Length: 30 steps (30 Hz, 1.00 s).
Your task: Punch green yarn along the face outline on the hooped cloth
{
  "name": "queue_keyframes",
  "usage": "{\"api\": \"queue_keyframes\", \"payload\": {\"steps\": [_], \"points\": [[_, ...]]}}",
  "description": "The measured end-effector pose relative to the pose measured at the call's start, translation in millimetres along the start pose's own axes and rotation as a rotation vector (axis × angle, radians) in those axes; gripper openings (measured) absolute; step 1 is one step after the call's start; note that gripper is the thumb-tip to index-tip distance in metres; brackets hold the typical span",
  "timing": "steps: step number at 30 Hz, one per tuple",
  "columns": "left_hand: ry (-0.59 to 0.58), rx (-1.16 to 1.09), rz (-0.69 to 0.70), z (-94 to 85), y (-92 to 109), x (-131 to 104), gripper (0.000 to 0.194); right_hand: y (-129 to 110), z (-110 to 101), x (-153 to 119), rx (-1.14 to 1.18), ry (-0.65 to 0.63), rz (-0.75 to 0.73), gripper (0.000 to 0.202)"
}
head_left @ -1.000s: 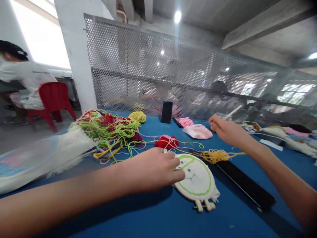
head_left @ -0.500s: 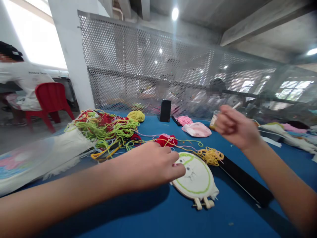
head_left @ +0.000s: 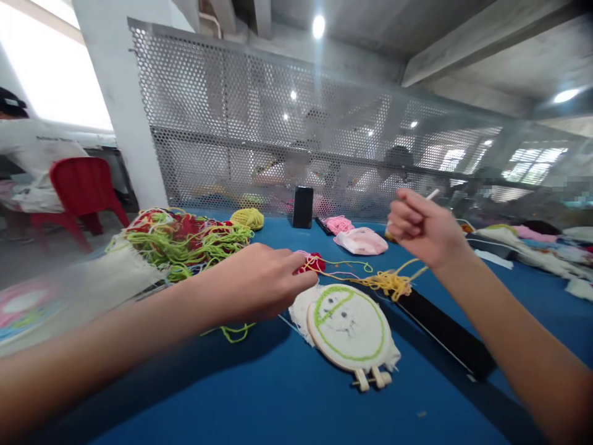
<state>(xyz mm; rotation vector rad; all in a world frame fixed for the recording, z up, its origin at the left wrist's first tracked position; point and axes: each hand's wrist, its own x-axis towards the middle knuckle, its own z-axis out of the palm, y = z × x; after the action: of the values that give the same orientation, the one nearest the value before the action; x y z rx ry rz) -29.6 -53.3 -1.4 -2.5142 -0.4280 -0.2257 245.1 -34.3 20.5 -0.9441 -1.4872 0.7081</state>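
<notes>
My left hand hovers left of the round embroidery hoop, its fingers bent and pressed together; what they pinch, if anything, is hidden. Just beyond its fingertips lies red yarn. The hoop rests on the table, stretched with white cloth that bears a green yarn outline and dark drawn marks. My right hand is raised at the right, closed round a thin white stick whose end sticks out above the fist. From a tangle of yellow yarn, strands rise toward that hand's wrist.
A heap of mixed yarn and a fringed cloth lie at the left. Along the back stand a phone, pink yarn and a pink-white cloth. A long black object lies right of the hoop, before a perforated metal screen.
My left hand has drawn left off the hoop, uncovering more of its cloth. Yellow strands now stand up from the tangle near my right wrist. The right fist stays closed; the view has shifted slightly.
</notes>
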Motion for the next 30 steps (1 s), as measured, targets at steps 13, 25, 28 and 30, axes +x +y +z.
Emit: {"api": "queue_keyframes", "payload": {"steps": [13, 25, 28, 30], "points": [[0.121, -0.251, -0.251, 8.1, 12.0, 16.9, 0.01, -24.4, 21.6, 6.0, 0.285, 0.131, -0.046, 0.013], [0.154, -0.728, -0.294, 51.2, 15.4, 74.0, 0.023, -20.4, 29.8, 20.1, 0.385, 0.085, -0.084, 0.011], [0.174, -0.58, -0.325, 47.6, 19.3, 71.6, 0.023, -12.6, 28.8, 18.5, 0.349, 0.081, -0.078, 0.011], [0.181, -0.433, -0.319, 45.1, 21.6, 70.5, 0.022, -6.8, 33.5, 14.3, 0.318, 0.08, -0.089, 0.01]]}}
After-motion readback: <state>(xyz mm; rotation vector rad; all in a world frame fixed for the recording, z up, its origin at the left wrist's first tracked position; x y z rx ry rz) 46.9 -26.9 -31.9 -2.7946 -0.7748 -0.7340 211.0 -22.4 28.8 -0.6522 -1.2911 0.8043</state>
